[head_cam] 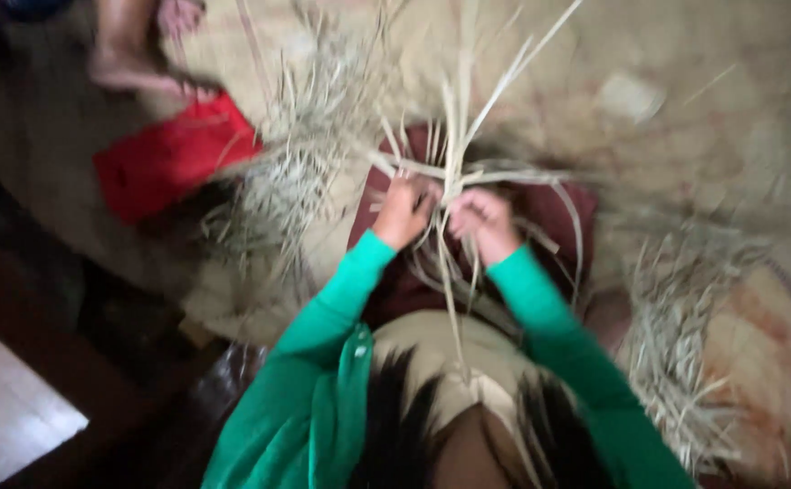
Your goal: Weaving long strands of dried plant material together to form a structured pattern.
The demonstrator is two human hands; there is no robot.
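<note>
My left hand (402, 214) and my right hand (482, 222), both in green sleeves, are closed on a bundle of pale dried straw strips (454, 154) held over my lap. The strips cross between the two hands and fan upward and outward, and a few long ones hang down toward my body. Under the hands lies dark maroon cloth (558, 213). The picture is blurred, so the exact finger grip is hard to make out.
A heap of loose straw (291, 181) lies to the left and another heap of straw (681, 353) to the right, on a tan woven mat (685, 109). A red cloth (174, 158) lies at upper left beside another person's bare foot (138, 54).
</note>
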